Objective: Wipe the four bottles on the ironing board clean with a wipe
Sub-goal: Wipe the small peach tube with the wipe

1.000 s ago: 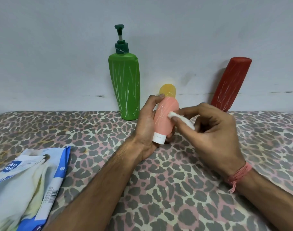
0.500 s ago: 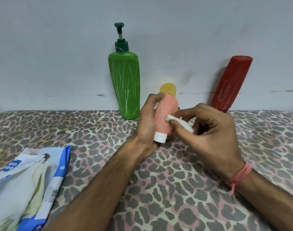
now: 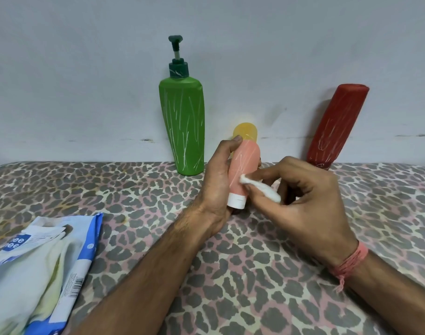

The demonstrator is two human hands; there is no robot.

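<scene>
Your left hand (image 3: 218,180) is gripping the pink bottle (image 3: 242,170); your right hand (image 3: 305,204) is pinching the wipe (image 3: 257,187), sliding it lower — white streaks remaining.

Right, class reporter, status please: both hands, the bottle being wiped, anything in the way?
Left hand grips small pink capped bottle. Right hand pinches white wipe against it. White streaks remain. Nothing obstructing.

pink bottle (image 3: 244,170): white scratch marks, white cap down, held off board, centre
wipe (image 3: 259,187): white wad, touching pink bottle's 4 o'clock side
green pump bottle (image 3: 183,126): upright, 11 o'clock of pink
yellow bottle (image 3: 245,132): behind pink, mostly hidden
red bottle (image 3: 337,124): leaning on wall, 2 o'clock
</scene>
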